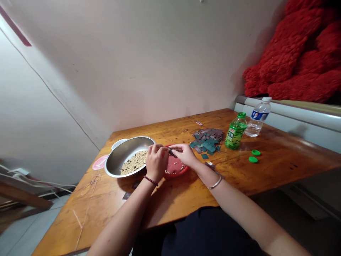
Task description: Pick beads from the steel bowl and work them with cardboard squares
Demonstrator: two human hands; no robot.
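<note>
Over a red shallow dish [174, 170], my left hand [156, 160] and my right hand [184, 155] meet with bent, closed fingers. Between them is a small dark piece [172, 153], perhaps a little cloth or plastic packet; its kind is hard to make out. My right fingers and thumb pinch it, and my left fingertips grip its other side. A few pale beads or beans lie along the dish's rim. Left of my left hand tilts a steel bowl [113, 161], holding many pale bead-like pieces [134, 163] with dark ones among them.
A pile of dark green and maroon squares [207, 140] lies right of the dish. Farther right stand a green bottle [236, 131], a clear water bottle [258, 117] and two green caps [254, 156]. Loose string [92, 183] trails over the wooden table [103, 217] at left.
</note>
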